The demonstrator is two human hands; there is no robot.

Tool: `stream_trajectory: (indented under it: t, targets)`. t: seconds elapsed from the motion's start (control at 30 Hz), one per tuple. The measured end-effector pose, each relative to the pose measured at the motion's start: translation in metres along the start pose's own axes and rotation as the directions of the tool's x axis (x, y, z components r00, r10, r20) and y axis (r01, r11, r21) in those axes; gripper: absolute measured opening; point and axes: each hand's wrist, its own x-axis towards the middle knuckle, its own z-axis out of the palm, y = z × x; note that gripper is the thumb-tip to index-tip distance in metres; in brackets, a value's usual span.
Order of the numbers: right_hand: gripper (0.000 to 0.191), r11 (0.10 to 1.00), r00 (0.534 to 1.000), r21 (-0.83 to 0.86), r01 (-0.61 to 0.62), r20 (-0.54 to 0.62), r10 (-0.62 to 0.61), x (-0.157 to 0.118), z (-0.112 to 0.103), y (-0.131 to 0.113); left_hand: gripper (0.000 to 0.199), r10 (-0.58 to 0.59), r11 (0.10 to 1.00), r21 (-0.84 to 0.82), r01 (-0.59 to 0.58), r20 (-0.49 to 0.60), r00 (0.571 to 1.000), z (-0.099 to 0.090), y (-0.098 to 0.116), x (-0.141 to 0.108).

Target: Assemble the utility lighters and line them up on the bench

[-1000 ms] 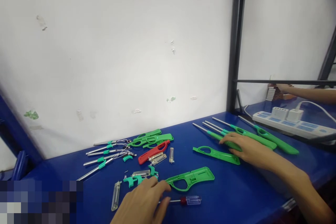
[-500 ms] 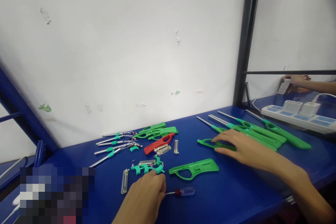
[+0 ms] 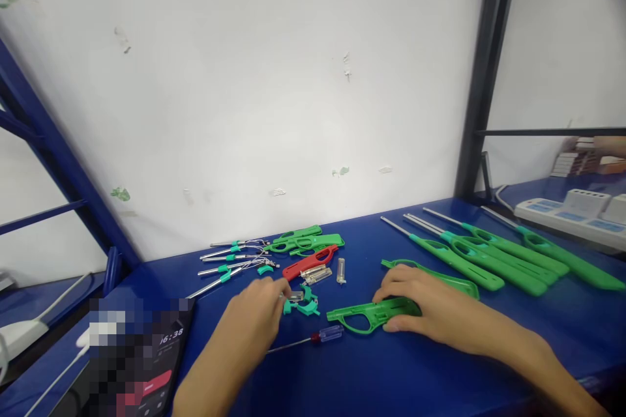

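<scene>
Grips an open green plastic half-shell (image 3: 372, 313) with an oval loop by its 3 o'clock end, in the right hand (image 3: 425, 296), fingers on the 12 o'clock edge, thumb on the 6; cannot tell whether lifted from the blue counter (image 3: 415, 378). Curls the fingers of the left hand (image 3: 258, 313) beside a transparent plastic tube (image 3: 297, 296) between 9 and 10; cannot tell whether pinching. Has small curved teal plastic pieces (image 3: 310, 308) at 9, a purple-handled screwdriver (image 3: 329, 333) at 8, another green plastic half-shell (image 3: 460, 282) at 2 and, farther out, long green plastic lighters (image 3: 469, 267).
</scene>
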Motion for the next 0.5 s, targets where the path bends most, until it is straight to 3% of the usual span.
stream_trajectory:
  t: [0.1,0.23,0.37,0.5]
  targets:
    - [0.038,1.000,1.000,-0.007,-0.014,0.005,0.014,0.002,0.003,0.003,0.020,-0.088,0.992,0.094,0.089,-0.025,0.996,-0.009,-0.030,0.030]
    - [0.040,0.998,0.999,-0.024,-0.050,-0.010,0.050,0.003,0.005,0.012,0.035,-0.210,0.957,0.200,0.211,-0.029,0.977,-0.016,-0.072,0.061]
    - [0.043,0.998,0.998,-0.032,-0.049,-0.033,0.048,0.005,0.007,0.019,0.036,-0.268,0.929,0.262,0.261,-0.007,0.963,-0.013,-0.097,0.069]
    - [0.043,0.999,0.998,-0.014,-0.031,-0.048,0.031,0.006,0.008,0.021,0.036,-0.262,0.922,0.297,0.249,0.004,0.965,-0.007,-0.106,0.068]
